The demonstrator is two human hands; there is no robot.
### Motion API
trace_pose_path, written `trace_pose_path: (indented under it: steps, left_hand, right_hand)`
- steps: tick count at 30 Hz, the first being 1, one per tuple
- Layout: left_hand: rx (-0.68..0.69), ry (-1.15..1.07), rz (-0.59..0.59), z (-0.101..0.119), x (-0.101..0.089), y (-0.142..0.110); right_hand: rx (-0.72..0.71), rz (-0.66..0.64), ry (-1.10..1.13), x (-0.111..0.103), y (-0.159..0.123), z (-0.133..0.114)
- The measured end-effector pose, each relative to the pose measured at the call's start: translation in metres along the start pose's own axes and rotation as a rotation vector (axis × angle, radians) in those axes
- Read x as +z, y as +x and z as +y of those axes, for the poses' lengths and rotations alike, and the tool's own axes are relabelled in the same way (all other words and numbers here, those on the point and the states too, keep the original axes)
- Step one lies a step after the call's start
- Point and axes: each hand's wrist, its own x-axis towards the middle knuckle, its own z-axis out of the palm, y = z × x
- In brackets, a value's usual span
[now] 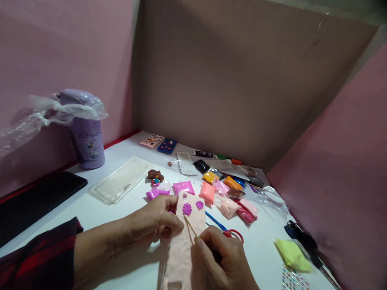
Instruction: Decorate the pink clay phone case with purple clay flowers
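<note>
Case (180,252) in the left hand (159,216), over the white table (125,262); whether its lower end touches down, I cannot tell. The left thumb lies on its upper face, the other fingers bent round the left edge, partly hidden. The right hand (226,259) is nearly closed, thumb and forefinger pinching a thin stick (191,227), tip by the larger flower (186,209). The case looks light and fairly stiff, its lumpy pink coat soft and easily dented, so the side edges make the safest hold, clear of both that flower and the small one (199,205). The stick looks easy to snap. Packets (207,192) crowd the case's far end, and scissors (233,234) lie beside its right edge; more room shows to its left, short of the phone (47,202).
</note>
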Motion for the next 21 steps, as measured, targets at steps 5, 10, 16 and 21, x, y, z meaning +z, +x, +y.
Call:
trace_pose_path:
  steps: [5,10,16,21]
  left_hand:
    - [0.009,-0.009,-0.009,0.0008,-0.0001,-0.0003]
    - [0.013,-0.008,-0.001,0.0010,0.0003,-0.0007]
    - [0.019,-0.024,0.001,0.0017,0.0010,-0.0011]
    - [0.022,-0.024,0.008,0.0024,0.0020,-0.0012]
  right_hand:
    - [0.019,-0.002,0.016,0.0015,-0.0016,-0.0004]
    - [0.011,0.015,-0.005,0.0031,-0.0009,0.0000]
    - [0.005,0.048,0.017,0.0041,-0.0004,-0.0015]
    - [0.021,0.025,0.019,0.0035,-0.0004,-0.0033]
